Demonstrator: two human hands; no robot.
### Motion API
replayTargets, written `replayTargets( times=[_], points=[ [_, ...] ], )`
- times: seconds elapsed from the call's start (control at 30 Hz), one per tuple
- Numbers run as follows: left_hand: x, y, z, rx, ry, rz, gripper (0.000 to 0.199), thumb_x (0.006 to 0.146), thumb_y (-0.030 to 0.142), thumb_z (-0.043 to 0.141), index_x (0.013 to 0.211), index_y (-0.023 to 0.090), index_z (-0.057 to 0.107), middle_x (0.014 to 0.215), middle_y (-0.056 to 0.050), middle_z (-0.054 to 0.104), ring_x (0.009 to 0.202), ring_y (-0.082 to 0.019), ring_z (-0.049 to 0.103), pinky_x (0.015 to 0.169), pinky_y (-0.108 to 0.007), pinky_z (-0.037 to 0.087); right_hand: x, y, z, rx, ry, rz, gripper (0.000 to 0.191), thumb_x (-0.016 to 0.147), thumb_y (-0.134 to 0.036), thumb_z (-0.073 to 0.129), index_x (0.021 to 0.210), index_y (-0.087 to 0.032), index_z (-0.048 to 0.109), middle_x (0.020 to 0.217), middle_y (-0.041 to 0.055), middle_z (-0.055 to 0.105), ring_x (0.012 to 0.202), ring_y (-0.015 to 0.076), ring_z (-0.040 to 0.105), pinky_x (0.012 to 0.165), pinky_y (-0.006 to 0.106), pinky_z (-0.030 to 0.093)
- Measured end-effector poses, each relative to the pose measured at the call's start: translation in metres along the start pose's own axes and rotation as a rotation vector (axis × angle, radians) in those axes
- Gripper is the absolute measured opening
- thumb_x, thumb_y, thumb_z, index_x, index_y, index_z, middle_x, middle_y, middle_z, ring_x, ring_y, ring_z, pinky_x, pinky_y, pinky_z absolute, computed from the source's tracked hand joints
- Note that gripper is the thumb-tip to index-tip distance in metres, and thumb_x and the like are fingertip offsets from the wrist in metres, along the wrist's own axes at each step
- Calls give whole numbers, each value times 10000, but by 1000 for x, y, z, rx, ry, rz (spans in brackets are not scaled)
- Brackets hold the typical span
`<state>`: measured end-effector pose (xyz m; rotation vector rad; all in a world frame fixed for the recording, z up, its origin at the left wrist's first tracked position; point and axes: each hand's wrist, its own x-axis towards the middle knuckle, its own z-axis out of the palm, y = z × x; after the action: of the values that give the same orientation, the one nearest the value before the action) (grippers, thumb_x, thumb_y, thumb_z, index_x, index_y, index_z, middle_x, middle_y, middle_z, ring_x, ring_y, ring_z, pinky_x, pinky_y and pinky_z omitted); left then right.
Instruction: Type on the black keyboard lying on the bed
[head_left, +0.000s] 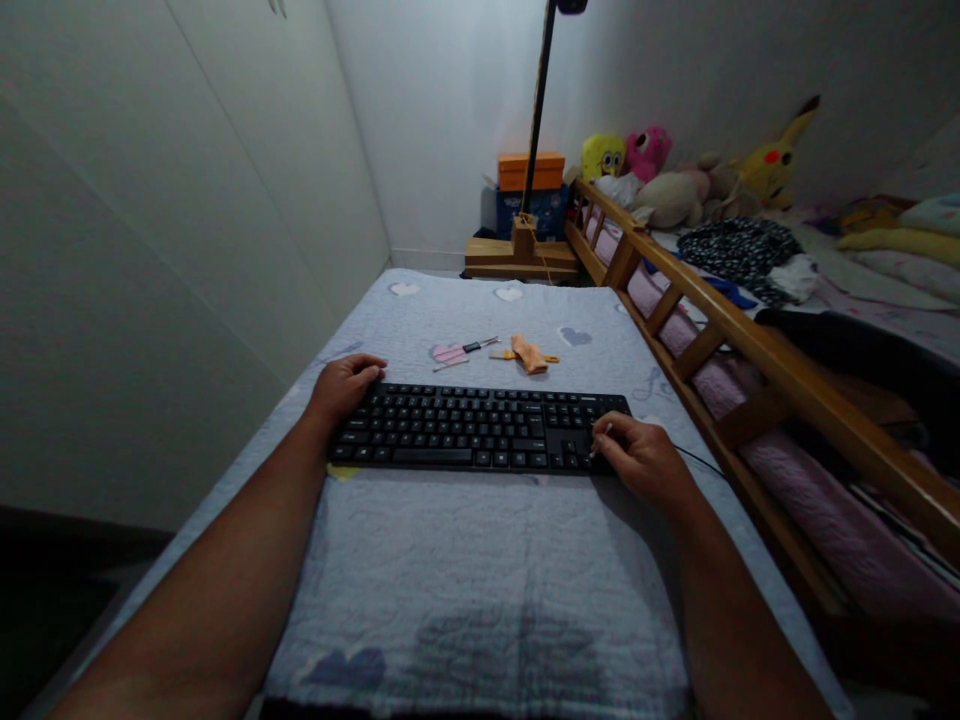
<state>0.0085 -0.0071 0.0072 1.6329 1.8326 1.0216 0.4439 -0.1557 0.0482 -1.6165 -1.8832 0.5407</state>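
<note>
A black keyboard (pixel 450 425) lies flat across the cloth-covered table. My left hand (pixel 346 388) is closed on its far left corner, thumb towards the keys. At the keyboard's right part, my right hand (pixel 637 450) pinches a thin cotton swab (pixel 608 428), whose white tips show at the fingers. One swab end is close to the keys near the arrow and number area; whether it touches them I cannot tell. Beyond the keyboard lie another cotton swab (pixel 450 365), a black-and-metal tool (pixel 480 346) that looks like tweezers, and an orange cloth (pixel 529 355) over a yellow-handled brush (pixel 502 355).
A wooden bed rail (pixel 705 300) runs along the table's right side. White cabinet doors (pixel 187 200) stand to the left. Past the far edge are a wooden stand (pixel 521 258) with a dark pole and an orange box (pixel 531 171). The keyboard's cable (pixel 697 458) trails right.
</note>
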Motion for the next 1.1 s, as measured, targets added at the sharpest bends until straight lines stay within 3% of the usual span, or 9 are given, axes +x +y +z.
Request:
replayTargets(
  times=[0.5,0.73,1.1],
  points=[
    [1,-1,0,-10,-6,7,329,658,418,651,869,209,796,887,-51,789,887,-280,703,911,-386,541,-1,-3,-3,42,-51,19,160,851,-303,530,739,-226,613,595,-19,599,560,165,554,569,277,386],
    [2,-1,0,-9,-3,2,315,650,416,653,850,215,789,885,-50,788,892,-291,704,892,-385,542,1,1,-1,13,-16,27,196,875,-335,520,792,-218,653,664,6,674,603,181,606,616,292,412],
    [2,-4,1,-1,-6,18,350,663,434,644,880,207,799,882,-48,787,877,-271,700,867,-371,537,-2,1,-1,40,-56,35,185,872,-325,512,772,-217,624,648,1,653,595,174,580,601,291,399]
  ],
)
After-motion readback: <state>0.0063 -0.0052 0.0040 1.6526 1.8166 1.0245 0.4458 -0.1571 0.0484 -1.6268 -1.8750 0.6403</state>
